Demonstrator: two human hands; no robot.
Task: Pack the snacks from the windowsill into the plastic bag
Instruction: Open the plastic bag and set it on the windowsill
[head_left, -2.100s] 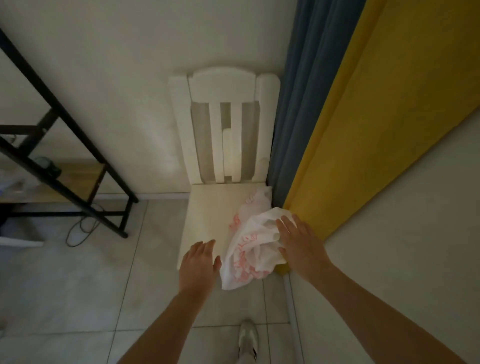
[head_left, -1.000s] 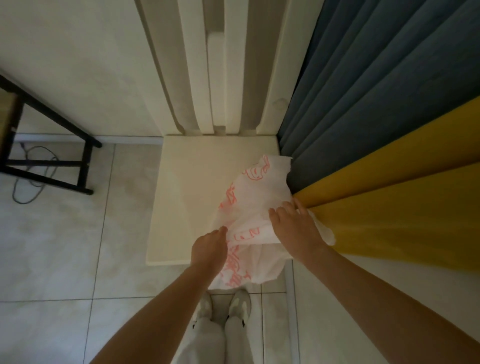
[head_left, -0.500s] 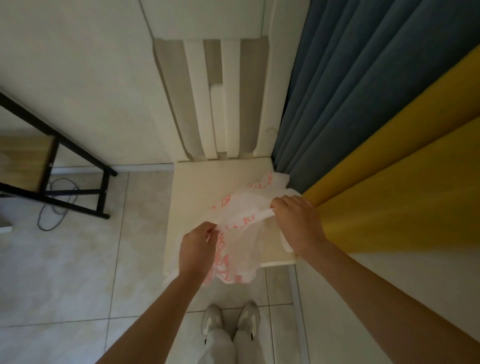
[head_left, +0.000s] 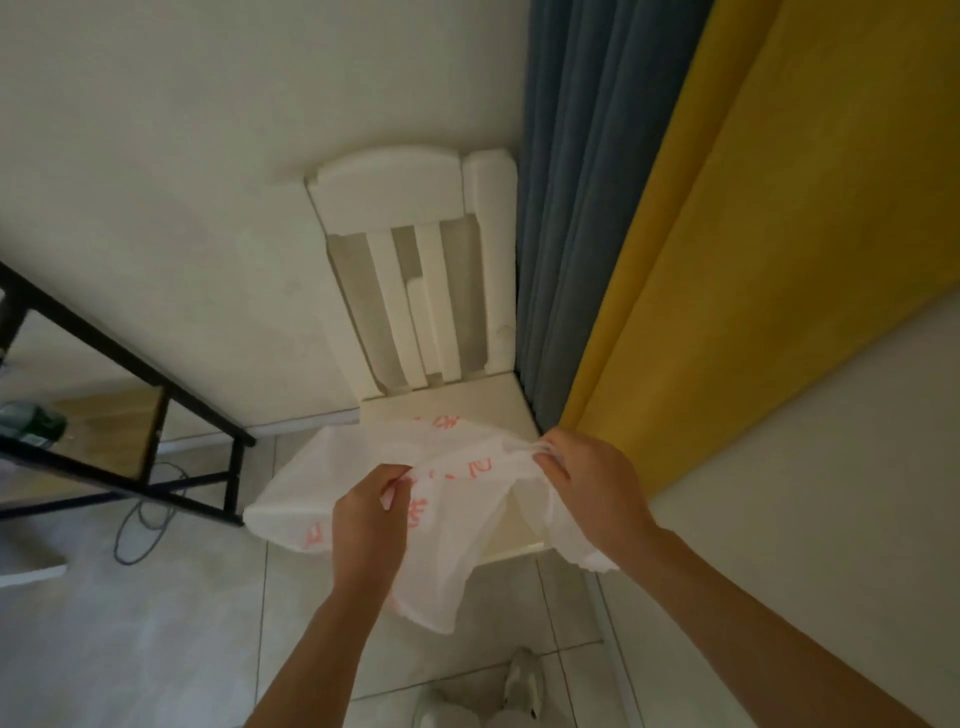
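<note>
Thin crinkled white plastic bag with red print stretched between hands; left hand pinched its edge; right hand gripped a bunched handle; slatted white chair beyond.

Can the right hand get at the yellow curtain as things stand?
Probably yes: the yellow curtain hangs just beside the right hand, nothing between. But it pinches the plastic bag, which the left hand also grips, so it should release first.
</note>
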